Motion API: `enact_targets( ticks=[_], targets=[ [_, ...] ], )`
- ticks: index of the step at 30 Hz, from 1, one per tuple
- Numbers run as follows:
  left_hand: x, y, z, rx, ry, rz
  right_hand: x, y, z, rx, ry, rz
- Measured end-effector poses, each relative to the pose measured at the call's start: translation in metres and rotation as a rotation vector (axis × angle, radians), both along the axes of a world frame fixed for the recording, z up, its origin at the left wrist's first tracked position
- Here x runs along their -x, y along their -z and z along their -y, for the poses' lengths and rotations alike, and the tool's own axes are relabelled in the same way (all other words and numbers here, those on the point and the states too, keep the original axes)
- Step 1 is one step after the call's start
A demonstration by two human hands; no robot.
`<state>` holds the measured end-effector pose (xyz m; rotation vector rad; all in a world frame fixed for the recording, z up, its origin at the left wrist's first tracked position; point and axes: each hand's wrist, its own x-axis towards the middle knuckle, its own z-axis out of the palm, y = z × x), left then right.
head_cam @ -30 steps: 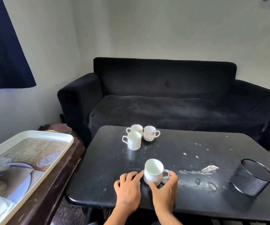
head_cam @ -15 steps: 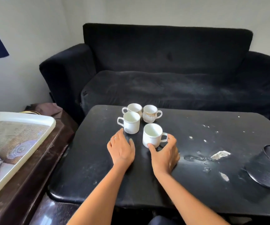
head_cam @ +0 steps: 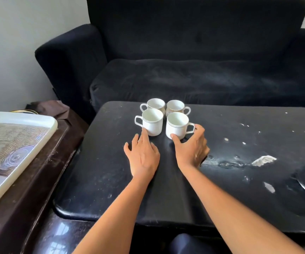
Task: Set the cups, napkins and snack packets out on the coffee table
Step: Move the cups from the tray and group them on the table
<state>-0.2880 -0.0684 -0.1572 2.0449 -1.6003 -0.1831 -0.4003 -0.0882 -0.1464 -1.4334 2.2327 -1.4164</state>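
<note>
White cups (head_cam: 177,125) (four); handles outward

Two bare forearms, no sleeves in view up to the frame's lower edge. Left hand (head_cam: 142,156): thin pale ring (head_cam: 140,140) on one finger, metal type can't be told; nails short, some look tinted pale green-blue. Right hand (head_cam: 192,146): no ring or band visible, nails mostly hidden. No watch, bracelet or glove on either wrist. Dark navy rounded fabric (head_cam: 186,243) at bottom centre, likely a trousered knee.
</note>
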Motion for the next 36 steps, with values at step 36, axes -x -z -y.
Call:
enact_targets(
  ticks=[36],
  targets=[
    [0.0,-0.002,0.0,-0.022,0.029,0.025,-0.001,0.003,0.013,-0.054,-0.02,-0.042]
  ],
)
